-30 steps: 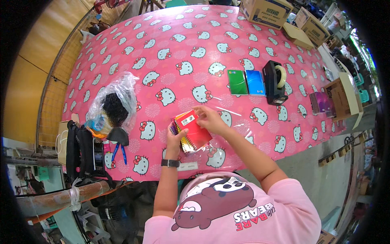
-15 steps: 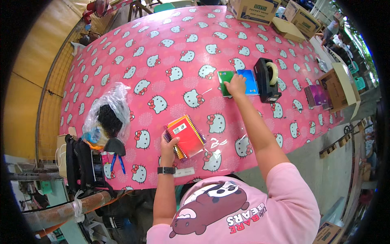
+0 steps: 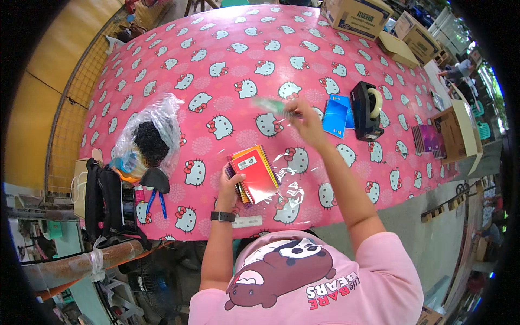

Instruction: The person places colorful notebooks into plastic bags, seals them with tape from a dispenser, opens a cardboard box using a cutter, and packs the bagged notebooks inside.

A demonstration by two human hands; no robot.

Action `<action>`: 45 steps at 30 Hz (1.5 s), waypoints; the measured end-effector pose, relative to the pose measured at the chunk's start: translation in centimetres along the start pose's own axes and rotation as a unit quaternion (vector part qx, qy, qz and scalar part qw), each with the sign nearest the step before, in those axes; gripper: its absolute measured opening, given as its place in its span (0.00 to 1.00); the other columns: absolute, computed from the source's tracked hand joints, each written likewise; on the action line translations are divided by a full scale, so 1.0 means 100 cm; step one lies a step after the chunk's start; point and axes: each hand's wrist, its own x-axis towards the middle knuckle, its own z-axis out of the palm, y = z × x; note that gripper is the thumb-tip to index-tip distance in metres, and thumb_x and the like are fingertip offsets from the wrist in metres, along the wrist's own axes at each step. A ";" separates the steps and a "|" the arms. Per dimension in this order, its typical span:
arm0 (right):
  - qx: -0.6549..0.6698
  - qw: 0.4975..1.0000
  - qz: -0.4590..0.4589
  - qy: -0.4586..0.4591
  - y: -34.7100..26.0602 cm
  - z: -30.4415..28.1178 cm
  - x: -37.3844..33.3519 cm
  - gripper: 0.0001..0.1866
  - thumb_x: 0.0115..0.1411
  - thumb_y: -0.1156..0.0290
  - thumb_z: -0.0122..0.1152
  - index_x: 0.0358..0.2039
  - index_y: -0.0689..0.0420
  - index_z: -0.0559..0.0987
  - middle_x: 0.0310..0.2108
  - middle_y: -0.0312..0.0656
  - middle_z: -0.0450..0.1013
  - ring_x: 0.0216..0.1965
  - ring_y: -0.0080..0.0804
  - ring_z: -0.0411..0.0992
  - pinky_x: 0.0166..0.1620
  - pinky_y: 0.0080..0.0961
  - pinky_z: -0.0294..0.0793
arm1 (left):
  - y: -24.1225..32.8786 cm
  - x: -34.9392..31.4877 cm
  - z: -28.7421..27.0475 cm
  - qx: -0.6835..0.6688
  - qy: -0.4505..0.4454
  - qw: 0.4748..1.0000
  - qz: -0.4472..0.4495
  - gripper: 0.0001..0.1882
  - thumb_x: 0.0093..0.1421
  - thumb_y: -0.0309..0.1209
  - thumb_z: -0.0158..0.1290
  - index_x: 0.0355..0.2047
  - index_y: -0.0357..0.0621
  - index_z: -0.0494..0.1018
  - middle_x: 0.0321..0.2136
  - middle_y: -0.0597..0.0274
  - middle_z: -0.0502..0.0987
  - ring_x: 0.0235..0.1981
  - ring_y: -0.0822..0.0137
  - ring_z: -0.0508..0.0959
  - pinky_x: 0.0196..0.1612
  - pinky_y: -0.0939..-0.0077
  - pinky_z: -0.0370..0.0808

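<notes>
Grips a stack of small spiral notebooks [image 3: 260, 183] in the left hand [image 3: 229, 187], with the thumb laid on the red top cover and the fingers mostly hidden along the left side. Shows an orange cover behind the red at the top edge; cannot tell whether in contact with the pink cat-print tablecloth [image 3: 162, 81]. Pinches a green notebook [image 3: 273, 106] in the right hand [image 3: 304, 120], closed on its right end, raised above the cloth beyond the stack, tilted and blurred; cannot tell the exact finger placement. Has 2 blue notebooks [image 3: 336, 119] to the right of the right hand, 1 partly over the other, just beside a black tape dispenser [image 3: 365, 115] with a pale roll. Has clear plastic film [image 3: 293, 194] just right of the stack and a white strip [image 3: 247, 221] near the close table edge. Wears a black watch [image 3: 222, 216] on the left wrist. Includes, farther left, a clear plastic bag [image 3: 162, 116] with dark contents, and far right, purple notebooks [image 3: 427, 139] beside an open cardboard box [image 3: 452, 127].
</notes>
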 end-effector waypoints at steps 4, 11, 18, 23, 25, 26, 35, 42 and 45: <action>-0.040 0.966 -0.184 -0.179 -0.008 0.017 -0.056 0.05 0.47 0.79 0.54 0.25 0.55 0.71 0.43 0.40 0.68 0.45 0.36 0.67 0.47 0.35 0.64 | -0.004 0.007 -0.001 -0.060 -0.019 0.998 -0.024 0.29 0.46 0.25 0.54 0.50 0.37 0.58 0.41 0.56 0.69 0.42 0.66 0.70 0.47 0.71 0.67; -0.122 0.959 -0.104 -0.236 0.008 0.023 -0.092 0.11 0.43 0.76 0.57 0.30 0.55 0.74 0.43 0.40 0.68 0.49 0.41 0.64 0.48 0.37 0.64 | -0.001 -0.001 0.014 0.090 -0.020 0.995 0.025 0.35 0.48 0.25 0.57 0.54 0.38 0.52 0.44 0.55 0.66 0.44 0.65 0.70 0.47 0.72 0.69; -0.463 0.769 0.402 0.183 0.097 -0.128 -0.010 0.27 0.47 0.60 0.62 0.45 0.61 0.68 0.47 0.50 0.65 0.51 0.45 0.61 0.49 0.43 0.63 | -0.002 0.000 0.019 0.080 -0.014 0.996 0.029 0.36 0.44 0.23 0.59 0.52 0.37 0.54 0.42 0.56 0.68 0.42 0.66 0.71 0.46 0.72 0.71; -0.465 0.704 0.520 0.134 0.098 -0.118 0.010 0.41 0.41 0.51 0.68 0.52 0.58 0.62 0.51 0.45 0.63 0.55 0.42 0.57 0.51 0.47 0.63 | 0.004 0.000 0.018 0.070 -0.031 0.997 0.031 0.35 0.43 0.24 0.60 0.51 0.38 0.55 0.41 0.58 0.69 0.42 0.67 0.71 0.46 0.73 0.70; -0.452 0.707 0.522 0.152 0.099 -0.116 0.013 0.45 0.38 0.50 0.70 0.53 0.57 0.62 0.53 0.45 0.61 0.57 0.43 0.55 0.50 0.45 0.65 | 0.006 -0.002 0.019 0.062 -0.026 0.997 0.031 0.35 0.43 0.24 0.61 0.51 0.38 0.55 0.41 0.58 0.69 0.42 0.67 0.71 0.46 0.73 0.70; -0.448 0.705 0.530 0.142 0.100 -0.115 0.014 0.44 0.38 0.51 0.70 0.53 0.57 0.62 0.52 0.46 0.62 0.56 0.42 0.57 0.50 0.44 0.66 | 0.006 -0.005 0.018 0.058 -0.021 0.998 0.030 0.35 0.43 0.24 0.60 0.51 0.38 0.55 0.41 0.58 0.69 0.42 0.67 0.71 0.46 0.73 0.70; -0.027 0.978 0.176 0.111 0.049 -0.073 0.000 0.17 0.45 0.73 0.64 0.37 0.61 0.73 0.31 0.44 0.74 0.31 0.30 0.72 0.35 0.27 0.70 | 0.005 0.001 0.011 0.036 -0.024 0.999 0.006 0.35 0.44 0.24 0.61 0.50 0.37 0.55 0.41 0.56 0.68 0.42 0.66 0.71 0.46 0.71 0.70; -0.259 0.928 -0.172 -0.204 -0.018 0.036 -0.111 0.19 0.45 0.81 0.55 0.41 0.56 0.74 0.52 0.45 0.62 0.51 0.42 0.61 0.53 0.33 0.60 | -0.007 0.015 -0.002 -0.087 -0.047 0.995 -0.021 0.27 0.60 0.44 0.47 0.51 0.39 0.57 0.43 0.57 0.68 0.45 0.66 0.70 0.48 0.67 0.68; 0.066 0.984 0.040 -0.162 0.002 0.036 -0.119 0.22 0.49 0.79 0.56 0.47 0.57 0.71 0.56 0.44 0.59 0.55 0.40 0.59 0.56 0.31 0.59 | 0.000 0.006 0.010 -0.018 -0.054 0.998 0.003 0.32 0.55 0.35 0.55 0.54 0.37 0.53 0.45 0.56 0.67 0.46 0.65 0.69 0.47 0.70 0.69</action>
